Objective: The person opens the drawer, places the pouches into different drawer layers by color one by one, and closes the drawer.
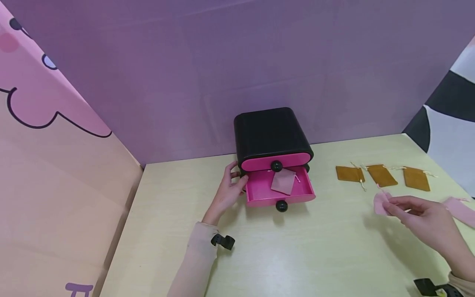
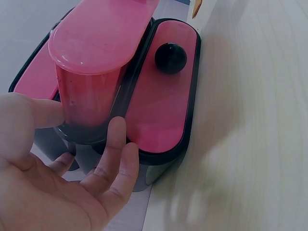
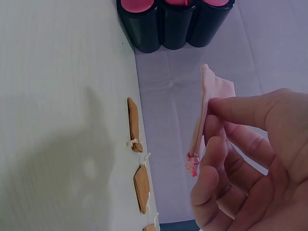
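Note:
A black drawer unit (image 1: 272, 132) with pink drawers stands at the back; its pulled-out middle drawer (image 1: 259, 187) contains a pale pink drawstring pouch (image 1: 283, 181). At the unit's left side, my left hand (image 1: 230, 187) grips the casing beside that drawer, thumb and fingers spread around its rounded end in the left wrist view. My right hand (image 1: 426, 214) pinches another pale pink drawstring pouch (image 3: 219, 89) between thumb and fingers, raised over the table at the right. A pink pouch (image 1: 460, 210) lies beyond that hand, partly hidden by it.
Three brown drawstring pouches, among them the middle one (image 1: 382, 175), lie in a row right of the unit. The upper drawer (image 1: 259, 163) is closed, as is the bottom drawer (image 2: 159, 106). A purple cloth wall (image 1: 185, 82) stands behind the pale table (image 1: 297, 255).

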Demonstrator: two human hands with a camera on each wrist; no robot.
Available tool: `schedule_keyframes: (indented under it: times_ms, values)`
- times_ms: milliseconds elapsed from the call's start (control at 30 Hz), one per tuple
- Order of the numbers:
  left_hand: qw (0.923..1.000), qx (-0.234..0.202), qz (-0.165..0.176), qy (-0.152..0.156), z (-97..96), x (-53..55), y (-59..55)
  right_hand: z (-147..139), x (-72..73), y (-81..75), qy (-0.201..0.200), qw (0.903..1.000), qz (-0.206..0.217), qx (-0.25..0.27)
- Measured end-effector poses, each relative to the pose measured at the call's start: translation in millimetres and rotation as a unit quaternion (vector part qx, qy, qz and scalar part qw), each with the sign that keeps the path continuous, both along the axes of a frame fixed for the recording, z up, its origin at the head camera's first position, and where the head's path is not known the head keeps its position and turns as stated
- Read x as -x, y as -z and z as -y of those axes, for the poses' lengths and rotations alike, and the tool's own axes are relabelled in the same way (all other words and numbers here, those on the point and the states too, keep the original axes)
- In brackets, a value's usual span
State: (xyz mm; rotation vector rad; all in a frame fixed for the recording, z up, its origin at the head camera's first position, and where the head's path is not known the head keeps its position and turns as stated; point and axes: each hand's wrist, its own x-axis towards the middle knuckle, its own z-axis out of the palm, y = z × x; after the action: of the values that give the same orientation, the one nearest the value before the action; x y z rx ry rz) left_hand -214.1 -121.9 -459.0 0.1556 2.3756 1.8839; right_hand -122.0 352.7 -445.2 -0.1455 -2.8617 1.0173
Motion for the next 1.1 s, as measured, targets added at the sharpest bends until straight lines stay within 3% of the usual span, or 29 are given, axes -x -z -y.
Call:
schedule_keyframes:
  times_ms: [400, 667, 1100]
  values:
    - [1.0, 0.0, -0.002, 0.0, -0.8, 0.8, 0.2, 13, 2.9, -10.3, -0.016, 0.9998, 0.003, -0.007]
    - [1.0, 0.001, -0.002, 0.001, -0.1, -0.3, 0.0, 20, 4.5, -12.6, -0.036, 0.999, -0.027, -0.006]
    - [1.0, -0.002, 0.002, -0.002, -0.5, 0.2, -0.9, 27, 6.4, -14.2, -0.057, 0.998, -0.014, 0.022]
